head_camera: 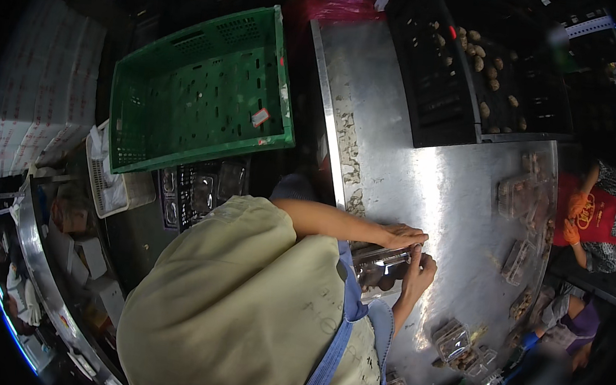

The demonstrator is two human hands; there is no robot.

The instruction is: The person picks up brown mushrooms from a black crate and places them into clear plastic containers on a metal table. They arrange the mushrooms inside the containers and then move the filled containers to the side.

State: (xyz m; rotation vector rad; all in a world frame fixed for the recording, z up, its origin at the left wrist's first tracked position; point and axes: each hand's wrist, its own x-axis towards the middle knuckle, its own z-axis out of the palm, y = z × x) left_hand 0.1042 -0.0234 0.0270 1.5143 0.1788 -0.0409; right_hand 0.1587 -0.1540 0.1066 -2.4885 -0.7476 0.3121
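Observation:
Both my hands are at the far edge of a clear plastic clamshell box [380, 271] on the steel tabletop, close against my apron. Dark roundish produce shows through its lid, too dim to name. My left hand [405, 236] lies across the lid's edge at one corner, fingers stretched out. Beside it, my right hand [420, 271] grips the same edge with bent fingers, its thumb near the left fingertips. My forearm and shirt hide part of the box.
A black crate [509, 113] of brownish root vegetables stands on the steel table [392, 90]. Filled clamshells [516, 197] and an open clamshell [451, 337] lie across it. A green crate [201, 97] is to my left. Co-workers with orange gloves [576, 205] and blue gloves work nearby.

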